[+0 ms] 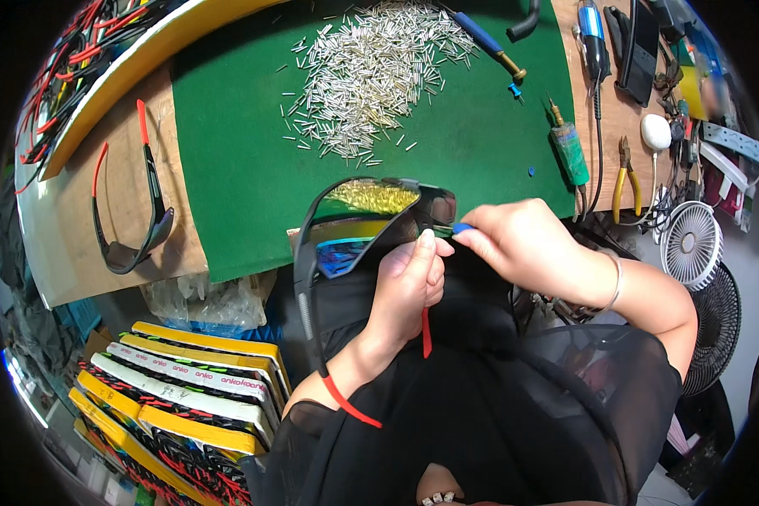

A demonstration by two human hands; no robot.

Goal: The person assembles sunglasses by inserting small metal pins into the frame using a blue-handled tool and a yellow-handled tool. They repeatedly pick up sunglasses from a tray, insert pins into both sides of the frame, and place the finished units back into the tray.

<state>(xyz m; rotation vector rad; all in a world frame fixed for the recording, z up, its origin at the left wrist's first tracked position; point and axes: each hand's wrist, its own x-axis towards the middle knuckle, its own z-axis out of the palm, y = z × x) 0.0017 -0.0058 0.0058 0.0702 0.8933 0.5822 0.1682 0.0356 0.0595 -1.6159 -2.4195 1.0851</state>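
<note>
1. Sunglasses (396, 223): up off the bench, just past the near edge of the green mat (497, 160), in front of the wearer's chest. Arms point back twd wearer, prob. so the frame's R corner is easy to get at.
2. L hand (411, 278): thumb + fingers pinched tight on the frame nr that corner; likely steadying it.
3. R hand (523, 244): thumb + index closed on a small blue-handled tool (462, 228), other fingers curled in. Tool meets the frame rt by the L fingertips; exact contact pt too small to tell. Short grip looks chosen for fine control.
4. Look of sunglasses: dk wraparound frame, black/grey arms, red tips (358, 405). Lens area shows a bright yellow patch up top, blue one lower; can't tell tint from reflection.
5. Mat: heap of tiny silvery pins (379, 76) at far side, prob. there to be within reach.
6. R side: green-handled tool (570, 156), yellow-handled pliers (622, 181), presumably kept handy for R hand.
7. L side: 2nd pair of glasses (160, 228) on bare wood; yellow-edged boxes (198, 428) of glasses below.
</note>
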